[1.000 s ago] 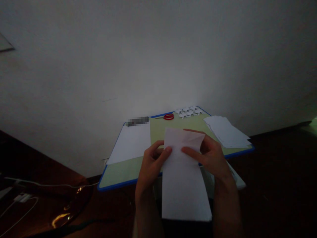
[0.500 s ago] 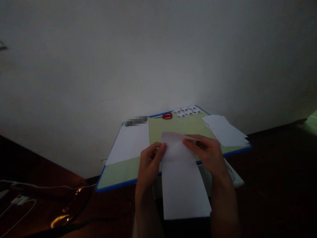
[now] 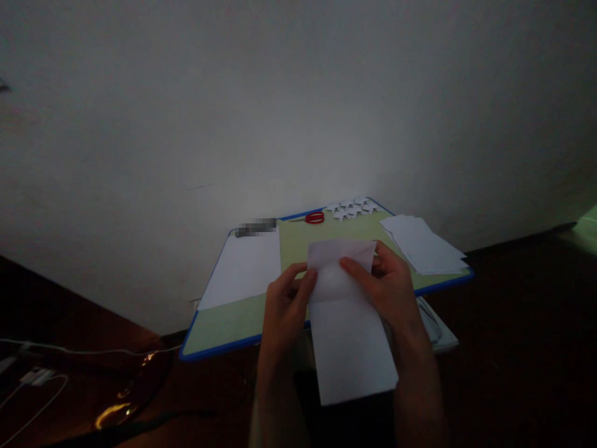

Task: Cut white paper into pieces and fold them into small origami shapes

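Gripping one white sheet near its upper end, the left hand pinches the left edge, thumb in front, and the right hand clasps it with the thumb on the face and the fingers behind. The sheet slants from the table's near edge down over the person's dark lap, a faint crease running across it. Beyond, the table has a pale green top and a blue rim, set against a plain grey wall. On it I count one pair of red scissors, six small white cut-outs in two rows of three, one large paper at the left, and a pile at the right whose leaves I can't number. A blurred grey strip lies at the back left. Below the table's right side, a pale shelf or tray bears something curved, too dim to name. The room is dim, the floor dark reddish, with white cords at the left.
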Demonstrator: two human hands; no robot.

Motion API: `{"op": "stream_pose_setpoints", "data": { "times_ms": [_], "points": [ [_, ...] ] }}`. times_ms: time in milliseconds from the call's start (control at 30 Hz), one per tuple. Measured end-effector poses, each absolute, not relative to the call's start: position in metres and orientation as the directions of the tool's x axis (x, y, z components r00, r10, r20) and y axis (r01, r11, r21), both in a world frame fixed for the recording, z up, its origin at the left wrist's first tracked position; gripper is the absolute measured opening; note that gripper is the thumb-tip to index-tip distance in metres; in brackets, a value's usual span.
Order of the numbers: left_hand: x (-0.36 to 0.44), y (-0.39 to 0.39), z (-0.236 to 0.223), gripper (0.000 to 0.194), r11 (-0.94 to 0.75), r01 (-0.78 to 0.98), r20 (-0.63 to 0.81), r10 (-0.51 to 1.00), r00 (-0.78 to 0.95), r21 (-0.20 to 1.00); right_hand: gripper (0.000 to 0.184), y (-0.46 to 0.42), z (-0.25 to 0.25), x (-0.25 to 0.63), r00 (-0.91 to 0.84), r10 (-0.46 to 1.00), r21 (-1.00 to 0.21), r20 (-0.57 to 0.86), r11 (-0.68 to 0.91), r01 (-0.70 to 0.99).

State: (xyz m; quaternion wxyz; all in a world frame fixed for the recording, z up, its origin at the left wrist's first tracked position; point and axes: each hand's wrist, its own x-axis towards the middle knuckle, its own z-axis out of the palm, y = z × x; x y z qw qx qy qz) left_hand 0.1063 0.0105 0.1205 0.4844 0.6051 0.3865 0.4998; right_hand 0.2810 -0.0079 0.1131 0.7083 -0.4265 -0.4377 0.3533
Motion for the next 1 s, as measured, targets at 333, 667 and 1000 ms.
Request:
{"op": "stream_pose_setpoints", "data": {
  "times_ms": [333, 667, 1000],
  "points": [
    [0.105, 0.011, 0.134, 0.038, -0.159, -0.087, 0.166, 0.983, 0.079, 0.983, 0.039, -0.011, 0.104, 0.306, 0.025, 0.721, -0.720, 0.692, 0.688, 0.095],
    [0.098, 0.006, 0.126, 0.067, -0.151, -0.066, 0.164, 0.945, 0.284, 0.986, 0.028, -0.012, 0.109, 0.302, 0.071, 0.711, -0.703, 0.700, 0.668, 0.242],
    [0.099, 0.007, 0.129, 0.044, -0.169, -0.042, 0.175, 0.947, 0.270, 0.985, 0.024, -0.012, 0.109, 0.303, 0.079, 0.783, -0.776, 0.617, 0.589, 0.227]
  ]
}}
